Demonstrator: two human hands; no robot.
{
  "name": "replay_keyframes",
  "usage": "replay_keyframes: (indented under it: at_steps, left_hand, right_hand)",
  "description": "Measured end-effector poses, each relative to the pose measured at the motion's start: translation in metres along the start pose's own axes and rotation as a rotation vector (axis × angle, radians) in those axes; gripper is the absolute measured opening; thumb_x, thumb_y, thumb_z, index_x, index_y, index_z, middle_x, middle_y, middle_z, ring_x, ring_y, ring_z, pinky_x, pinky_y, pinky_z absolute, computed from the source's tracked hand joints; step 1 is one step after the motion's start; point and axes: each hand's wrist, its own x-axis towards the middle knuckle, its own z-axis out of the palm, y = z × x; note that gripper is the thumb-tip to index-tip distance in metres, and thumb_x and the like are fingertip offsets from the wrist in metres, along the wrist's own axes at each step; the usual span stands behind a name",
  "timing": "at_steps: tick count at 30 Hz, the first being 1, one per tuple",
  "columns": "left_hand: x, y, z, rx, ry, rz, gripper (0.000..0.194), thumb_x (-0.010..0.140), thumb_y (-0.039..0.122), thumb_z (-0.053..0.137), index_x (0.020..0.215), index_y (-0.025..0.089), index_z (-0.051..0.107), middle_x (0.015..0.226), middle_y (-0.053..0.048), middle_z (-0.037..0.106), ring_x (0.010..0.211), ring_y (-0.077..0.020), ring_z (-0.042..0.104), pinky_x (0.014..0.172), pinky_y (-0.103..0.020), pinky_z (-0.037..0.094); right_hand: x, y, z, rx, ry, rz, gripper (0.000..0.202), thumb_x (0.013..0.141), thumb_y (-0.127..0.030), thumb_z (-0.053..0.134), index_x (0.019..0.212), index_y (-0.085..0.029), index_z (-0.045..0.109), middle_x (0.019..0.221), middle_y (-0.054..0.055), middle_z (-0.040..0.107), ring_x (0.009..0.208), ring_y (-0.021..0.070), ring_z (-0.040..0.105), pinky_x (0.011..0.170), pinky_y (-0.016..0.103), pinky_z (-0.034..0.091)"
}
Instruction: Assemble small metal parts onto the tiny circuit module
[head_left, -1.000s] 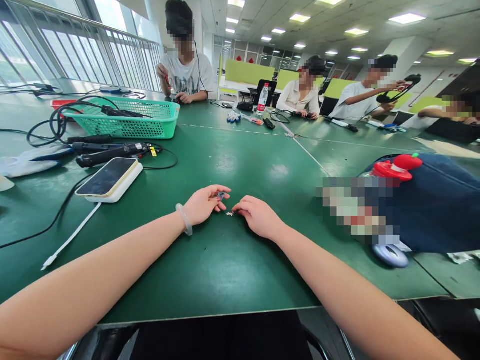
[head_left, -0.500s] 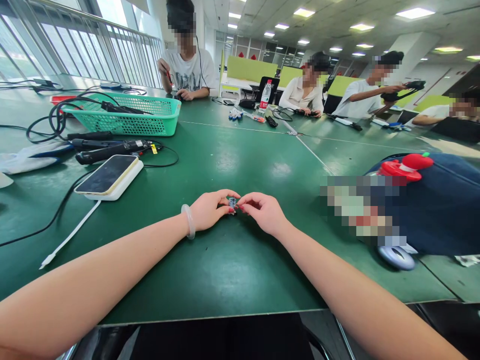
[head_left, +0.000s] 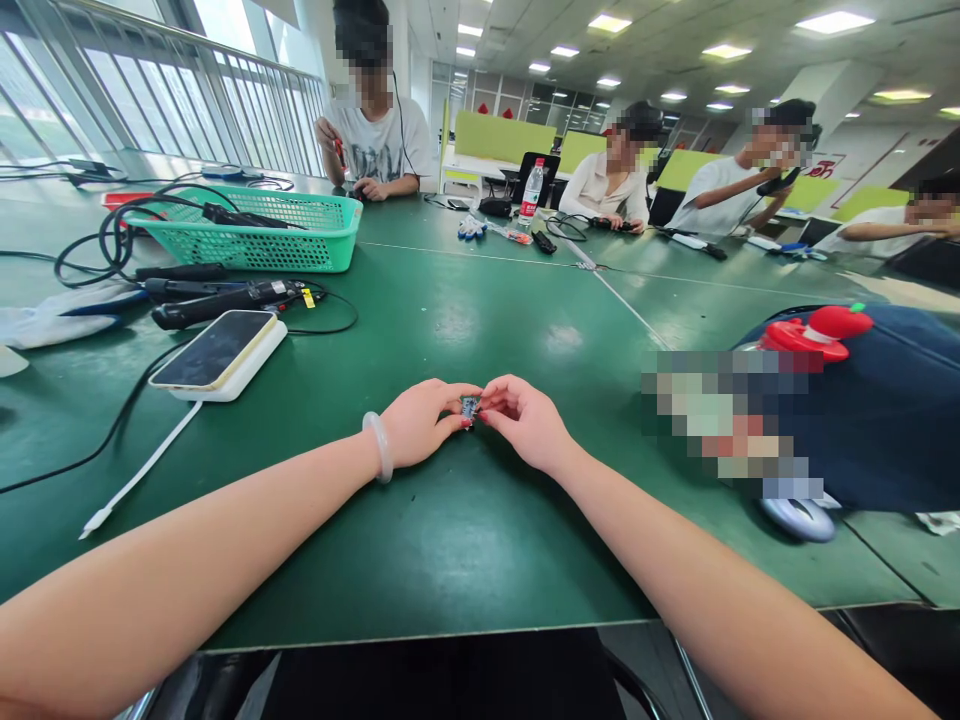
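Note:
Low over the green table, a small bluish piece with fine detail (head_left: 469,406), which looks like a little circuit board, sits between my fingertips. My left hand (head_left: 424,422), with a pale bangle at the wrist, pinches it between thumb and fingers from the left. My right hand (head_left: 529,422) closes its thumb and fingertips at the piece's right edge. The fingers hide part of it, and its exact kind is too small to tell.
To the left lie a phone on a white block (head_left: 217,355), a black tool with a cable (head_left: 225,303) and a green basket (head_left: 330,235). A dark blue bag (head_left: 892,420) and a computer mouse (head_left: 799,519) are at right. Several people sit across the table (head_left: 450,560).
The small piece shows slightly more of its face between my fingers, and my right fingers have shifted a little. Across the table, a person at right has brought a dark object nearer their head.

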Motion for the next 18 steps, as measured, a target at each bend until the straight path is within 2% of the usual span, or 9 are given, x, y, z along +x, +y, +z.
replay_keyframes:
  at_steps: [10, 15, 18]
  left_hand:
    - [-0.002, 0.001, -0.001, 0.15, -0.006, 0.112, 0.043, 0.085, 0.023, 0.051, 0.128, 0.019, 0.047, 0.09, -0.002, 0.069, 0.1, -0.0213, 0.053, 0.092, -0.037, 0.039]
    - [-0.003, -0.001, -0.001, 0.129, 0.011, 0.159, 0.045, 0.085, 0.025, 0.05, 0.129, 0.019, 0.046, 0.089, -0.002, 0.069, 0.097, -0.0202, 0.054, 0.09, -0.036, 0.039]
    - [-0.004, 0.002, -0.001, 0.086, 0.037, 0.135, 0.045, 0.084, 0.029, 0.051, 0.127, 0.02, 0.048, 0.083, -0.001, 0.067, 0.092, -0.0196, 0.056, 0.087, -0.035, 0.042]
  right_hand:
    - [-0.003, -0.006, 0.001, -0.102, 0.035, -0.057, 0.019, 0.074, -0.02, 0.058, 0.091, -0.022, 0.049, 0.08, -0.001, 0.062, 0.074, 0.0123, 0.06, 0.073, 0.029, 0.049]
    - [-0.006, -0.011, 0.003, -0.173, 0.051, -0.089, 0.019, 0.076, -0.02, 0.057, 0.092, -0.023, 0.048, 0.08, -0.001, 0.063, 0.074, 0.013, 0.06, 0.071, 0.029, 0.048]
    - [-0.008, -0.014, 0.004, -0.251, 0.042, -0.101, 0.022, 0.075, -0.019, 0.057, 0.095, -0.023, 0.049, 0.081, -0.002, 0.065, 0.07, 0.0121, 0.06, 0.071, 0.029, 0.048]
